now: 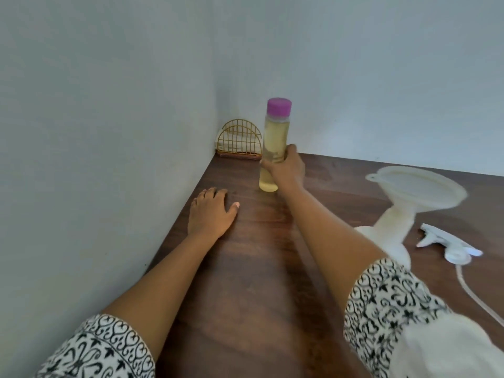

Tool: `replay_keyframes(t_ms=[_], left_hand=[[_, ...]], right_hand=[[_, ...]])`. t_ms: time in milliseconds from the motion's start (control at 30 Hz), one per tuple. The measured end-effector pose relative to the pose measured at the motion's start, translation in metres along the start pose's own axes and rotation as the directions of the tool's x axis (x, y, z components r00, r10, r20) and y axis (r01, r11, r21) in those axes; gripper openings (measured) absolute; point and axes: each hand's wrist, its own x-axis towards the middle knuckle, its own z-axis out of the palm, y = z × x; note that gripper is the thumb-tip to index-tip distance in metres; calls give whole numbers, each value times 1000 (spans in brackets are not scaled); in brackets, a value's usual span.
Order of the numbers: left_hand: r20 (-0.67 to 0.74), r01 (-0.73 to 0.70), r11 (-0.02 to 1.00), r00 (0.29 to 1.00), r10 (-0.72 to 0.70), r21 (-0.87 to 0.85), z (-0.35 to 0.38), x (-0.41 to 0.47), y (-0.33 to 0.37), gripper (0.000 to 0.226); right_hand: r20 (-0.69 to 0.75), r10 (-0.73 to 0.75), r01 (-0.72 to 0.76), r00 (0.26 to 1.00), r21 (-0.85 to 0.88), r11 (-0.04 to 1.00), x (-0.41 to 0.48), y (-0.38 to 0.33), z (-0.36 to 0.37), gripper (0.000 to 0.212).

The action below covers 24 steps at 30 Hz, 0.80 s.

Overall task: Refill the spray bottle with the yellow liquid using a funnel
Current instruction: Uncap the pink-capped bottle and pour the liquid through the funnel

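Observation:
A tall clear bottle of yellow liquid (273, 137) with a purple cap stands upright near the back of the wooden table (259, 268). My right hand (287, 166) is wrapped around its lower half. My left hand (211, 212) lies flat on the table by the left wall, fingers spread, holding nothing. At the right a white funnel (417, 189) sits in the neck of a white spray bottle (392, 241), partly hidden by my right arm. The spray trigger head (447, 242) lies loose on the table beside it, its thin tube (474, 293) trailing toward the front.
A small gold wire rack (240, 140) holding white napkins stands in the back corner where the two pale walls meet. The left wall runs close along the table's left edge.

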Motion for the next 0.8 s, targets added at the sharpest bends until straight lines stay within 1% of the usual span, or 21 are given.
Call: replay_keyframes(t_ms=[67,100,133,200,267,300,333,400,433,500,567,600,667,700,767,800], left_hand=[[22,21,989,1000,-18,-143,-8,-6,1,49],[42,45,966,998,-36,-255,-14,-11,4,45],[64,73,921,997,-53,-383,-20,-18,8,41],[77,90,764,996,-53,-638,-35,-37,19,35],[27,11,555,999,20,-832,-50,-61,32,32],[-13,-45,464,997,72,-885,-57,-75,41,34],[-51,-95,394,991,121,-914,-63,-90,50,39],[-101,-154,303,978,185,-940,-71,-114,67,53],[-102,-159,280,973,208,-947,-72,-124,77,61],[-93,-156,279,969,227,-948,-69,-140,94,71],[-110,-168,291,973,205,-942,-65,-152,109,65],[-114,-166,296,976,187,-941,-62,-156,114,60],[-129,-174,318,979,157,-932,-57,-162,121,54],[-135,-179,328,979,151,-928,-56,-164,123,51],[-140,-177,341,981,131,-923,-54,-167,126,52],[-142,-171,336,984,111,-926,-55,-169,129,55]], right_hand=[[40,-7,4,999,59,998,-33,-4,-10,44],[52,-15,11,999,81,997,-50,-5,-17,44],[64,-27,21,998,94,995,-68,-4,-25,44],[98,-50,39,994,110,993,-102,-2,-41,44],[142,-77,59,987,124,991,-133,2,-55,46],[160,-88,69,983,121,990,-147,5,-63,46],[173,-95,77,980,112,991,-159,6,-70,46],[174,-103,88,979,94,992,-178,6,-84,45],[169,-107,93,980,89,992,-185,7,-91,44],[170,-109,95,979,88,992,-201,8,-103,42],[182,-114,98,977,94,991,-213,8,-118,42],[213,-107,89,971,91,992,-217,7,-124,43],[275,-82,70,958,51,996,-222,3,-142,47],[277,-56,49,959,31,998,-223,2,-154,50],[186,-36,27,982,50,998,-224,-8,-182,51],[116,-69,60,991,76,995,-225,-17,-194,47]])
